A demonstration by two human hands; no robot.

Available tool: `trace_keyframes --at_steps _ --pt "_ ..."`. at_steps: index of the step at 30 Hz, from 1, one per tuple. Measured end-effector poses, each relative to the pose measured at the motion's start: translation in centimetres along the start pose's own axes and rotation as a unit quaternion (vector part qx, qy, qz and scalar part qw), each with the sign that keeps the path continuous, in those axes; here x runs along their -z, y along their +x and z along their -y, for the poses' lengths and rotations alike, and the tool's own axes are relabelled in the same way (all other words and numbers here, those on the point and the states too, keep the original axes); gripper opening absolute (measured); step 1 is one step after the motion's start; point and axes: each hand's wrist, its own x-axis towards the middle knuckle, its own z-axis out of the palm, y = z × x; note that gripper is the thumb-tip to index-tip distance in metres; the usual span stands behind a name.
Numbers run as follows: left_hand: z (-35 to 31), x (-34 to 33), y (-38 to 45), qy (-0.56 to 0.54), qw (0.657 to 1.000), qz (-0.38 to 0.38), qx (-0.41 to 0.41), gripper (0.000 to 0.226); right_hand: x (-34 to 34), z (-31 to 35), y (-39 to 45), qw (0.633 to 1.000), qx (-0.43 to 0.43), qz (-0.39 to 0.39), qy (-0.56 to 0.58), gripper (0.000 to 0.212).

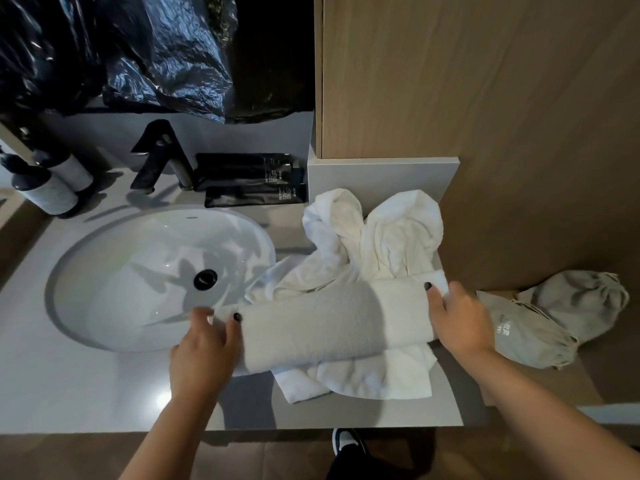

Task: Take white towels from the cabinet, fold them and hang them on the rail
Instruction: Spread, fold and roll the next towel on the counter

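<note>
A folded white towel [332, 323] lies lengthwise across the grey countertop [104, 386], right of the sink. My left hand [204, 344] grips its left end, thumb on top. My right hand [457, 317] grips its right end. Under and behind it sits a heap of crumpled white towels [377, 237], one spread flat beneath the folded one. No rail or cabinet shelf is visible.
A white oval sink [145, 271] with a black faucet [156, 157] fills the left. Two dispenser bottles [48, 185] stand far left, black sachets [256, 181] behind. Grey drawstring bags [554, 313] lie right. A wooden panel [485, 81] rises right; black plastic [156, 53] hangs above.
</note>
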Motion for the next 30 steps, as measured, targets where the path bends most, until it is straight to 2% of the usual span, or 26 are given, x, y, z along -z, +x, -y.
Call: trace_keyframes --at_steps 2,4,6,9,11,12,14,16,17,22,27,30 --pt "-0.9 -0.4 -0.1 0.051 0.994 -0.059 -0.071 0.048 0.0 0.6 0.1 1.0 -0.02 0.004 0.002 0.035" --pt "-2.2 -1.3 -0.8 0.091 0.971 -0.069 -0.21 0.051 0.2 1.2 0.0 0.999 -0.036 0.009 -0.01 0.032" --pt "-3.6 -3.1 -1.6 0.149 0.937 -0.007 -0.316 0.054 0.2 1.9 -0.1 0.998 -0.053 0.005 -0.025 0.034" --pt "-4.6 -5.2 -1.8 0.19 0.928 0.076 -0.311 0.06 -0.3 2.7 -0.4 0.996 -0.031 -0.072 -0.029 0.031" --pt "-4.3 -5.8 -1.3 0.204 0.927 0.098 -0.299 0.063 -0.9 3.4 -0.8 0.985 0.071 -0.147 -0.054 0.038" --pt "-4.1 -6.0 -1.0 0.206 0.925 0.103 -0.301 0.063 -1.3 4.1 -1.2 0.976 0.153 -0.151 -0.04 0.044" --pt "-4.0 -6.0 -0.7 0.198 0.926 0.108 -0.303 0.064 -2.5 6.0 -3.1 0.941 0.328 -0.085 0.007 0.049" --pt "-4.1 -5.9 -0.5 0.199 0.924 0.12 -0.305 0.064 -4.2 7.7 -5.2 0.887 0.455 -0.006 -0.082 0.047" --pt "-4.0 -5.9 -0.4 0.196 0.923 0.125 -0.307 0.064 -4.9 8.1 -5.8 0.866 0.478 0.024 -0.142 0.051" --pt "-1.6 -4.5 1.2 0.176 0.915 0.16 -0.326 0.074 -4.2 7.0 -4.3 0.881 0.425 0.091 -0.187 0.066" --pt "1.6 -2.3 3.5 0.194 0.889 0.169 -0.379 0.074 -1.8 2.1 -1.8 0.935 0.283 0.129 -0.172 0.083" --pt "2.5 -1.9 4.6 0.185 0.871 0.188 -0.414 0.076 -1.3 0.7 -0.8 0.933 0.286 0.156 -0.154 0.084"
